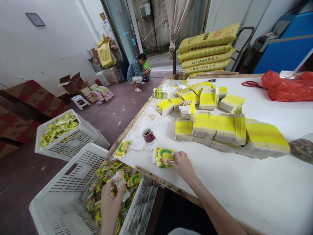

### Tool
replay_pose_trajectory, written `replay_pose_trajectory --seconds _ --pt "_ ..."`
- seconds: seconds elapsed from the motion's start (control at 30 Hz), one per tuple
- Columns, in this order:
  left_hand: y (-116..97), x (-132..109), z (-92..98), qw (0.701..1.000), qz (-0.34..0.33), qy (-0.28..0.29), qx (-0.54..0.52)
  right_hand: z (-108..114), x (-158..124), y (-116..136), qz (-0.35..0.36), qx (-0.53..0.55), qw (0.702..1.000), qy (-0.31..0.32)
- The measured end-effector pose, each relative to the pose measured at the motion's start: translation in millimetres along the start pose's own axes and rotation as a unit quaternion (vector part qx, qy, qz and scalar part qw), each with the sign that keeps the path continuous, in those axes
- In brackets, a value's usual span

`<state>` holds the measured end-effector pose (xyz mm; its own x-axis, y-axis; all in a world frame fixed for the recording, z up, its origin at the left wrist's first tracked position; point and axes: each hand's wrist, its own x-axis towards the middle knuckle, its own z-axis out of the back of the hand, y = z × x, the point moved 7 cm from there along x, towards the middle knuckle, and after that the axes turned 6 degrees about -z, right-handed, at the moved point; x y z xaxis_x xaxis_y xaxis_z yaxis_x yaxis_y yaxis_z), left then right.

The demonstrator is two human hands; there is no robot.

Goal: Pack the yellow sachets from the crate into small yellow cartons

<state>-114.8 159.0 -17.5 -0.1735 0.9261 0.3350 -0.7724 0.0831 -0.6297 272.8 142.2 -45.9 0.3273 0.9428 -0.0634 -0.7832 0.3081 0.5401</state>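
My left hand [111,197] is over a white plastic crate [58,182]. A small pale packet [119,178] shows at its fingertips, a little blurred. Beneath it the crate holds many filled yellow-and-green packets [134,180]. On the table, my right hand [182,163] pinches the right edge of a small pile of flat yellow-and-green packets [163,156]. To the left of that pile, one more packet [122,148] lies at the table edge. Beside it stands a dark red mug [148,135] with dark liquid.
Stacks of yellow packets [217,127] line the white table [256,189]. A red plastic bag [288,86] lies at the right. Another filled crate [73,137] stands on the floor at left. A person [135,71] squats near the doorway. Yellow sacks [207,49] are piled behind.
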Motion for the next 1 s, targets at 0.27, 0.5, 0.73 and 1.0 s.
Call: replay_pose_trajectory --seconds 0.27,0.5,0.73,1.0 --pt "-74.0 -24.3 -68.1 0.972 0.006 0.130 -0.196 4.3 -3.3 8.9 -0.005 -0.008 1.000 0.000" --pt "-98.4 -59.4 -108.6 0.892 0.101 0.185 -0.400 11.8 -15.8 6.5 -0.041 0.082 0.996 0.008" --pt "-146.3 -68.7 -118.8 0.684 0.195 0.141 -0.689 -9.2 -68.4 68.6 0.066 0.438 0.865 0.235" --pt "-137.8 -57.8 -104.9 0.809 0.199 0.062 -0.549 -12.2 -78.1 76.7 0.065 0.462 0.856 0.225"
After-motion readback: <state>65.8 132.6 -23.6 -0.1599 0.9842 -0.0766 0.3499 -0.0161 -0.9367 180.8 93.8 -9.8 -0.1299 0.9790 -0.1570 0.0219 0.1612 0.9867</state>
